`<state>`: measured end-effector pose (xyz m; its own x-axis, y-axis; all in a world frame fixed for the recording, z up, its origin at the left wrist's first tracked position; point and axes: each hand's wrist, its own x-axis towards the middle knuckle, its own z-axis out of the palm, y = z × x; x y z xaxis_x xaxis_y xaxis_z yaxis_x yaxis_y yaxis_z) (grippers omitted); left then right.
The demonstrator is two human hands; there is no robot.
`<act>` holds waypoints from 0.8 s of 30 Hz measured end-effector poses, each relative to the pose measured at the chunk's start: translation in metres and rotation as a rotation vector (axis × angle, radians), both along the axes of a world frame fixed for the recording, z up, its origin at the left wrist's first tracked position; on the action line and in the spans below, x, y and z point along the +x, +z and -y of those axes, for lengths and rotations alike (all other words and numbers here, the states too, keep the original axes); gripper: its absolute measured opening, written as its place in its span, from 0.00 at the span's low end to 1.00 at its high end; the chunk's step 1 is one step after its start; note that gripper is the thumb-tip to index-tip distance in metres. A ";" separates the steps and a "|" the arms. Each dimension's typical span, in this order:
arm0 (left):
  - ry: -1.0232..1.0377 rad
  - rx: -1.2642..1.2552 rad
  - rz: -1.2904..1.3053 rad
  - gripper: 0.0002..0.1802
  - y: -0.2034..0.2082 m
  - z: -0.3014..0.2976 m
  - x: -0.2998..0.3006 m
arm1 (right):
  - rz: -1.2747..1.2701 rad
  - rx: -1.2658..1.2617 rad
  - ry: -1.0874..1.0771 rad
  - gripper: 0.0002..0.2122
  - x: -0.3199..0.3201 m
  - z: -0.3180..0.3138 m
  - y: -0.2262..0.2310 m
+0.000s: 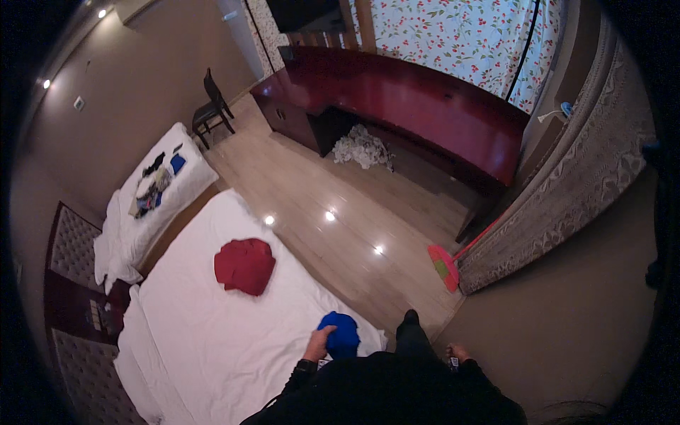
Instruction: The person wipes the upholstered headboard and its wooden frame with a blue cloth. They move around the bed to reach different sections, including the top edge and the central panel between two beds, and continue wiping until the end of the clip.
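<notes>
My left hand [317, 345] grips a bright blue cloth item [340, 334] at the near edge of the white bed, thumb on top of it. The cloth is bunched into a rounded shape, and its exact kind does not show. Down at my right side, my right hand [459, 352] hangs with its fingers loosely apart and nothing visible in it. A folded dark red garment [246, 266] lies on the white bed [184, 319], farther off and to the left of the blue cloth.
A second bed [198, 159] holds a heap of clothes [150, 190]. Beyond the wood floor [297, 191] stands a dark red desk [418, 99] with crumpled whitish material [363, 147] beneath. A pink broom [445, 268] rests by the grey curtain [559, 205]. A black chair [212, 110] is at the far wall.
</notes>
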<state>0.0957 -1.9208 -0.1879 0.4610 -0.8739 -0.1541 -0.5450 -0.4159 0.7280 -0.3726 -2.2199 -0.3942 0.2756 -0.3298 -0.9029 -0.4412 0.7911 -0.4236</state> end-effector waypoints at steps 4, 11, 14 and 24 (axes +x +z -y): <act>0.556 -0.106 -1.093 0.29 0.040 0.153 -0.021 | -0.112 -0.101 0.001 0.08 -0.010 0.107 -0.045; 0.448 -0.086 -1.033 0.27 0.057 0.246 -0.004 | 0.016 -0.248 0.111 0.06 0.083 0.228 -0.002; 0.540 -0.134 -1.105 0.27 0.045 0.241 0.006 | 0.136 -0.234 0.242 0.09 0.190 0.244 0.053; 0.633 -0.343 -1.444 0.29 -0.008 0.250 0.075 | 0.429 -0.008 1.038 0.27 0.456 0.185 0.193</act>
